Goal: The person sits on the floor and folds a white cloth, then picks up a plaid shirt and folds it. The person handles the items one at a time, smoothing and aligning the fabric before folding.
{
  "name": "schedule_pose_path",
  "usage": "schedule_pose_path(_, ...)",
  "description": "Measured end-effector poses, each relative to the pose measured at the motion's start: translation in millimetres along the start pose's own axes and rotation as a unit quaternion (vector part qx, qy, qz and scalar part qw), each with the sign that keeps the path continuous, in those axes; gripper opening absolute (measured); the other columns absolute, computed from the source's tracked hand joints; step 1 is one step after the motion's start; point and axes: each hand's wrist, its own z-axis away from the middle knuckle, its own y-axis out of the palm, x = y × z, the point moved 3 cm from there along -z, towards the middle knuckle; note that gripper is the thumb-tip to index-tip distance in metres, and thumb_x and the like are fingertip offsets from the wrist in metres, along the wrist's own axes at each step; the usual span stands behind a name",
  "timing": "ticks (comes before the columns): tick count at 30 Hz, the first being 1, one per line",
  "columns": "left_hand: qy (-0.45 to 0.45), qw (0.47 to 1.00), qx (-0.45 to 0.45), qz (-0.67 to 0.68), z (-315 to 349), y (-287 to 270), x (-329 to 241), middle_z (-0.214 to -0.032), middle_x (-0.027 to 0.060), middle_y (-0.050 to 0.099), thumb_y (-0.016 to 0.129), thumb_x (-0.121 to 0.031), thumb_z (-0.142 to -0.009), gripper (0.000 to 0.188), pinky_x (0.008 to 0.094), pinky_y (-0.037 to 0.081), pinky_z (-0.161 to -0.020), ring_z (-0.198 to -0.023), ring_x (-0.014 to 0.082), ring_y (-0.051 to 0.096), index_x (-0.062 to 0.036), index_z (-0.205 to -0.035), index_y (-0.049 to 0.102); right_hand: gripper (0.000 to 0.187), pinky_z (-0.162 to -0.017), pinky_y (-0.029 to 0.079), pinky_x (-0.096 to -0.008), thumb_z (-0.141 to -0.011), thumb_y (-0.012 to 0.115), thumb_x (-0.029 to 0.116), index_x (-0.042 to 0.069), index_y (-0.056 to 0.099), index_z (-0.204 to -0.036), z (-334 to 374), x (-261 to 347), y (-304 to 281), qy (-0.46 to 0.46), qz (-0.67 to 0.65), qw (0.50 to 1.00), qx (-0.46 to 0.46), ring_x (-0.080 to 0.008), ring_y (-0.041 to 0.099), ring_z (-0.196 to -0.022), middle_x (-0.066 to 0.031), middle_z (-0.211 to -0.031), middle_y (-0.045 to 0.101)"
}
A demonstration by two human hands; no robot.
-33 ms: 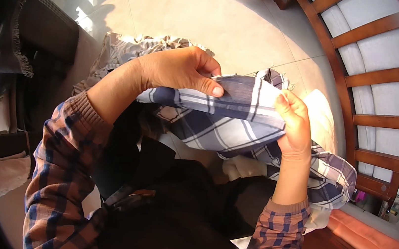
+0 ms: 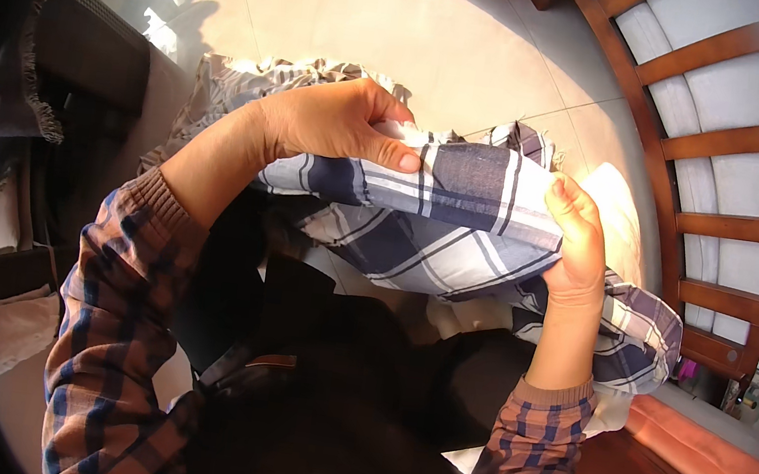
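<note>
Checked cloth (image 2: 467, 183): thin and soft, dark blue and white, its top part folded over, held up above the lap (image 2: 467, 371)
Left hand (image 2: 337, 123): pinching the cloth's top edge
Right hand (image 2: 578, 238): gripping the other end, thumb on top
Striped cloth (image 2: 275, 80): crumpled, just past the left hand
Wooden frame (image 2: 738, 136): brown slats, pale cushions (image 2: 742, 102) behind
Floor (image 2: 332, 4): smooth tan tiles

Left hand (image 2: 327, 122) and right hand (image 2: 578, 238), each closed in a pinch, held apart
The left forearm (image 2: 203, 168) slants up and rightward, its thumb (image 2: 395, 153) pointing right beneath curled fingers (image 2: 386, 103); the right forearm (image 2: 565, 345) rises almost upright, its thumb (image 2: 568, 213) angled up and to the left.
</note>
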Motion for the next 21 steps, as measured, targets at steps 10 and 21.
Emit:
schedule_pose_path(10,-0.031,0.997,-0.021,-0.073,8,-1,14,-0.071,-0.0031,0.053,0.068,-0.027,-0.078,0.030,0.0210,0.039,-0.064,-0.068,0.0060,0.045,0.0003,-0.087,0.060,0.013,-0.065,0.038,-0.0187,-0.088,0.052,0.013,0.002,0.059,-0.087,10,-7,-21,-0.032,0.131,0.989,-0.064,-0.0042,0.049,-0.069,0.0025,-0.075,0.056)
schedule_pose_path(21,-0.094,0.950,-0.059,-0.293,2,-7,23,-0.095,0.0115,0.058,0.061,-0.019,-0.081,0.036,0.0263,0.043,-0.074,-0.085,0.0155,0.053,0.0011,-0.109,0.053,0.013,-0.070,0.045,-0.0226,-0.088,0.052,0.011,0.000,0.057,-0.090,9,9,-62,-0.072,0.015,0.983,-0.168,-0.0101,0.057,-0.075,-0.0037,-0.084,0.060)
